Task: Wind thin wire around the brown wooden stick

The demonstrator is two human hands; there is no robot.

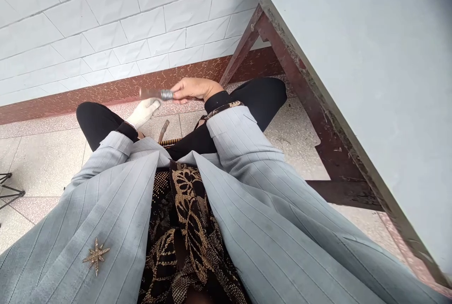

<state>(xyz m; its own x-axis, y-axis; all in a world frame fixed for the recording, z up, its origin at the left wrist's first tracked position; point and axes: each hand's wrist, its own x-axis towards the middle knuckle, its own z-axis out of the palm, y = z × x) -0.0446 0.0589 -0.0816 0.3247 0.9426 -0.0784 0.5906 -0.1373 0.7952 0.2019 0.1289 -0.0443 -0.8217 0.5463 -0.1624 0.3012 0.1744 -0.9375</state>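
Observation:
My right hand point(196, 89), bare, is wrapped round the end of a short tool with silver wire wound about its middle. The tool point(151, 93) points left; its far part is brownish, flat-looking and blurred, so I cannot tell its exact kind. Just below that part is my left hand point(143, 111) in a white knitted glove, its fingers curled together. Whatever they hold, if anything, is hidden. A brown wooden stick point(164, 130) pokes up between my legs, below both hands, its lower end out of sight beside a dark, gold-patterned edge.
To the right stands a table with a pale top point(370, 59) and dark red wooden legs point(243, 42). A white tiled wall point(106, 21) with a red-brown skirting point(197, 70) closes off the front. Thin black metal legs point(10, 188) stand on the tiled floor point(49, 162) at far left.

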